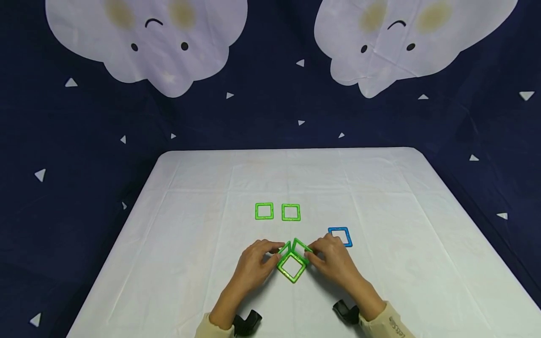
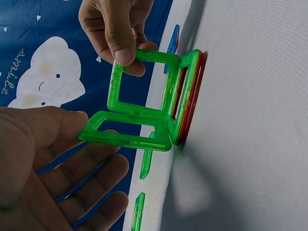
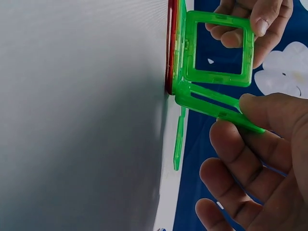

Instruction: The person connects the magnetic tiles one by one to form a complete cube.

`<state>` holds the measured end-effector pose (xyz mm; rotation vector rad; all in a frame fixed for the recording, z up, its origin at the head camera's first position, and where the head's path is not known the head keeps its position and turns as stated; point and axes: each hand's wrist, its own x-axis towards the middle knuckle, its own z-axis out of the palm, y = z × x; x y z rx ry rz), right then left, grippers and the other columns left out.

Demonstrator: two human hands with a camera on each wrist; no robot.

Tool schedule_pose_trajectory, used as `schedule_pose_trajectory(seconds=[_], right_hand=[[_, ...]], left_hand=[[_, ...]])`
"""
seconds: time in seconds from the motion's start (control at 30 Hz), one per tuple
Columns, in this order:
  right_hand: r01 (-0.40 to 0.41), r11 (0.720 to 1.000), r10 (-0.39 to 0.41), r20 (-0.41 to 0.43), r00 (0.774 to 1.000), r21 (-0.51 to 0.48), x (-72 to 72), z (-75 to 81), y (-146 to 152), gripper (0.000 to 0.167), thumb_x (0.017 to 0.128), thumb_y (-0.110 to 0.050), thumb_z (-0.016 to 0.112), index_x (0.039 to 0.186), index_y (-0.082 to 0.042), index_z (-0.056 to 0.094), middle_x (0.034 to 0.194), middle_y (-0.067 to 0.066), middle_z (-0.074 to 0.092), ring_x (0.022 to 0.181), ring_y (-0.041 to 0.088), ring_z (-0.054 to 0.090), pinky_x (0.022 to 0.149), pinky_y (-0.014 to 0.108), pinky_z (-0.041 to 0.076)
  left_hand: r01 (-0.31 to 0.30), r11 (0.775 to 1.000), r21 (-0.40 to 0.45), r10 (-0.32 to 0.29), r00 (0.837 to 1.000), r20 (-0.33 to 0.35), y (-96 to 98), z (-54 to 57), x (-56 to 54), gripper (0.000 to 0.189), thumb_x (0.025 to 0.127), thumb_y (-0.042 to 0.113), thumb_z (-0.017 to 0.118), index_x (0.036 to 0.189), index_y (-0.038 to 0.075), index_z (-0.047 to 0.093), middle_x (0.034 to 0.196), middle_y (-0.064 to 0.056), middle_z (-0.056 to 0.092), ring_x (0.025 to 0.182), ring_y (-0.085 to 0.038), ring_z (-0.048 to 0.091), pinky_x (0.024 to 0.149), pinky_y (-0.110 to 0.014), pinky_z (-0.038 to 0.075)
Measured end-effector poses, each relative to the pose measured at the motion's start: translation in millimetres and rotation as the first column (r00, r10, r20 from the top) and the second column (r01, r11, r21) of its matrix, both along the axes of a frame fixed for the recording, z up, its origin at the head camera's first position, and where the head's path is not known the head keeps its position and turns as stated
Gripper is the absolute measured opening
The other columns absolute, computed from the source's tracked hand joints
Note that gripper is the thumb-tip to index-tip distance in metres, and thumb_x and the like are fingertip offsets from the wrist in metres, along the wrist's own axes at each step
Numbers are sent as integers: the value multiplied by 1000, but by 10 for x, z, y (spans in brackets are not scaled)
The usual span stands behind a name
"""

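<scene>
Two green square-frame magnetic tiles stand raised along adjoining edges of a flat green tile (image 1: 293, 280), their near edges meeting at a corner. Beneath that flat tile lies a red tile (image 2: 193, 101). My left hand (image 1: 252, 265) pinches the left raised tile (image 2: 132, 141) at its outer edge between thumb and fingers, the other fingers spread loosely. On the other side, my right hand (image 1: 335, 260) pinches the right raised tile (image 3: 207, 107) with thumb and index finger. Both raised tiles touch the flat one at the bottom.
Two more green tiles (image 1: 264, 218) (image 1: 291, 219) lie flat side by side farther back on the white-covered table (image 1: 203, 211). A blue tile (image 1: 348, 237) lies just behind my right hand. Dark cloth with clouds hangs behind the table.
</scene>
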<state>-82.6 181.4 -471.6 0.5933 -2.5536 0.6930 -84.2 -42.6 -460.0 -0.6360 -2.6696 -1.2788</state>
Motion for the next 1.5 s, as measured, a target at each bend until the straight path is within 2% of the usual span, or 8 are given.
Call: schedule_pose_trajectory(seconds=[0.13,0.3,0.53,0.87,1.1,1.4,1.5], right_hand=[[-16,1000,16,-15,1000,7,3,-1,-6,11,68,-14,82,74,-16,72,65,-12,63,64,2,45,62,22,34],[-22,1000,22,4,1000,14,12,2,-14,12,69,-16,82,75,-16,73,65,-12,63,64,5,47,62,21,33],[-39,999,39,13,999,27,18,13,-30,13,69,-21,82,76,-17,72,66,-12,63,65,8,50,63,23,36],[-46,997,44,28,999,59,1,32,-40,13,70,-23,82,78,-19,72,66,-14,60,67,2,44,65,24,37],[-33,995,29,51,998,93,-25,57,-32,13,71,-24,81,79,-19,71,67,-14,59,68,1,42,66,24,36],[-45,992,38,59,998,116,-67,66,-19,14,71,-22,81,81,-18,72,68,-13,59,69,2,42,66,24,35],[-49,991,43,57,997,125,-77,64,-13,15,71,-22,81,82,-17,72,68,-12,59,69,2,42,67,25,36]], left_hand=[[1,1000,-5,-1,1000,7,5,-1,2,23,85,15,67,107,17,71,90,5,71,87,-11,63,74,-28,48],[5,1000,-15,-4,1000,23,13,2,6,24,85,15,67,108,16,71,90,3,71,87,-12,62,72,-26,47],[16,1000,-17,-16,1000,2,18,13,8,23,86,17,66,108,15,71,90,2,71,87,-13,63,75,-30,48],[12,1000,-15,-12,1000,-11,34,15,2,24,84,15,68,107,14,71,87,1,71,84,-13,63,74,-30,48],[15,1000,-12,-15,1000,-14,24,9,-6,22,85,16,67,107,14,71,86,4,70,84,-12,62,76,-30,48],[18,1000,1,-18,999,31,16,42,-58,21,89,18,63,108,16,70,91,6,70,89,-10,61,78,-29,48],[24,1000,0,-24,1000,19,20,42,-84,20,89,17,63,108,17,70,93,6,69,91,-10,61,80,-30,49]])
